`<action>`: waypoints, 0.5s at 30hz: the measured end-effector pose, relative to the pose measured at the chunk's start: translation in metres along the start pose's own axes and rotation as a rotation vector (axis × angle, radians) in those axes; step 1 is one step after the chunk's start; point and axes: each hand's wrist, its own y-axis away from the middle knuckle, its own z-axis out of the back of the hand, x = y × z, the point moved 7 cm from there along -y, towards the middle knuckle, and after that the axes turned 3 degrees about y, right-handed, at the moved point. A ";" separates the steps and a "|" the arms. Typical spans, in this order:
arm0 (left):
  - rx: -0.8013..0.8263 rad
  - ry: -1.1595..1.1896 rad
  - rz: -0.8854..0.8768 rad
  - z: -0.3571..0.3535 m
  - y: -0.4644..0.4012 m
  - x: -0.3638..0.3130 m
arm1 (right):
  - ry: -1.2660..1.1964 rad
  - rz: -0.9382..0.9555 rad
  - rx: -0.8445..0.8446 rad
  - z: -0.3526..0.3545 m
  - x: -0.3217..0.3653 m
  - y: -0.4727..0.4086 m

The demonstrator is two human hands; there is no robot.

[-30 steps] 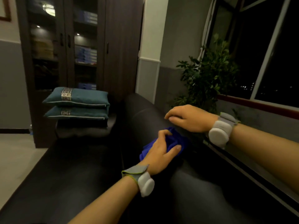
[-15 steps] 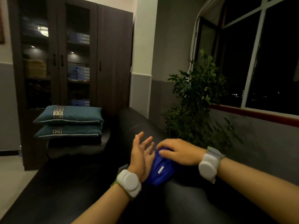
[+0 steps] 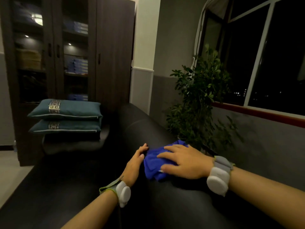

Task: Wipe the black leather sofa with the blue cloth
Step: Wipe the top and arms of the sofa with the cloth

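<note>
Blue cloth (image 3: pixel 154 164) lies bunched on the black leather sofa (image 3: pixel 165 204) back under the flat right hand (image 3: pixel 184 162); left hand (image 3: pixel 134 164), also flat, beside it; better spread it and press evenly.

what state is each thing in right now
blue cloth: bunched, lying on the sofa back
black leather sofa: cloth on top
right hand: fingers spread, pressing on the cloth
left hand: open, beside the cloth's left edge
teal cushions: stacked on the sofa arm
dark wooden cabinet: doors closed
</note>
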 end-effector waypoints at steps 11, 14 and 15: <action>-0.007 -0.194 -0.060 0.000 0.005 0.014 | -0.241 -0.142 0.035 0.002 -0.048 -0.030; 0.006 -0.197 -0.072 0.000 0.003 0.015 | -0.101 -0.022 0.039 -0.001 -0.025 -0.013; 0.005 -0.196 -0.075 0.000 0.002 0.016 | -0.079 0.032 0.013 -0.003 -0.019 -0.004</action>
